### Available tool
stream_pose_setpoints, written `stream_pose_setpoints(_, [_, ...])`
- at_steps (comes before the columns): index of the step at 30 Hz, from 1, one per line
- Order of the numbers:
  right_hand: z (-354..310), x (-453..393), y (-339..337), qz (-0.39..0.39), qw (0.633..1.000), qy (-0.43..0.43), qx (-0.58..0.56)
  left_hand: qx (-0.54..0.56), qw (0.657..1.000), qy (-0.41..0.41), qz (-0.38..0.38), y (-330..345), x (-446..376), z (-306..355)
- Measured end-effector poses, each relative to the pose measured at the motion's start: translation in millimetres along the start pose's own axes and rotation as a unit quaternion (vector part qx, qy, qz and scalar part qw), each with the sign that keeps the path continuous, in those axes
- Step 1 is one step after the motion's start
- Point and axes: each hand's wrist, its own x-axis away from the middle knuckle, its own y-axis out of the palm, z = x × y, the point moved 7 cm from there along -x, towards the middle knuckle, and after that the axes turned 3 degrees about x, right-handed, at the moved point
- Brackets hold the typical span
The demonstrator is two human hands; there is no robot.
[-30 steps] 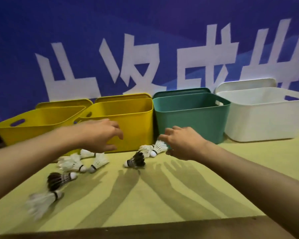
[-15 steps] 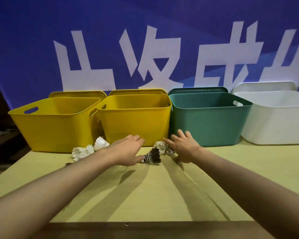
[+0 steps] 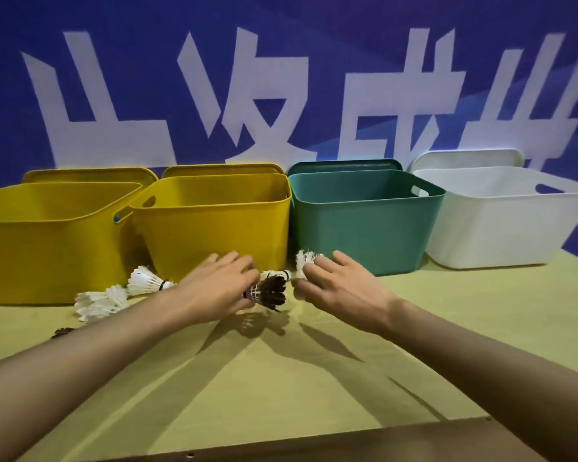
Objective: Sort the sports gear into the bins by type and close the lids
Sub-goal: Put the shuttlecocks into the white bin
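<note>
Four open bins are ranged along the back of the tabletop: two yellow bins, a green bin and a white bin, each with its lid propped behind so the mouths stay free for sorting. Shuttlecocks lie loose before them. The left hand is closed round a black shuttlecock; the right hand pinches a white shuttlecock, probably for lifting into separate bins. Further white shuttlecocks await at left.
</note>
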Motion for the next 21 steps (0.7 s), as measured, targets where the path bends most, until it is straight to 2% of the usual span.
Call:
stream_pose_setpoints(4, [47, 56, -29, 0.031, 0.998, 0.046, 0.025, -0.024, 0.994, 0.057, 0.087, -60, -14, 21])
stream_pose_setpoints(10, [114, 139, -35, -0.037, 0.993, 0.084, 0.076, -0.063, 0.983, 0.115, 0.127, -121, -74, 69])
stream_pose_setpoints(14, [156, 187, -40, -0.054, 0.986, 0.126, 0.095, -0.071, 0.975, 0.152, 0.145, -146, -123, 106])
stream_pose_setpoints(18, [215, 220, -50, -0.029, 0.978, 0.171, 0.119, -0.070, 0.966, 0.178, 0.175, -165, -170, 136])
stream_pose_setpoints(21, [298, 224, -62, 0.032, 0.949, 0.288, 0.127, -0.071, 0.961, 0.187, 0.193, -176, -201, 155])
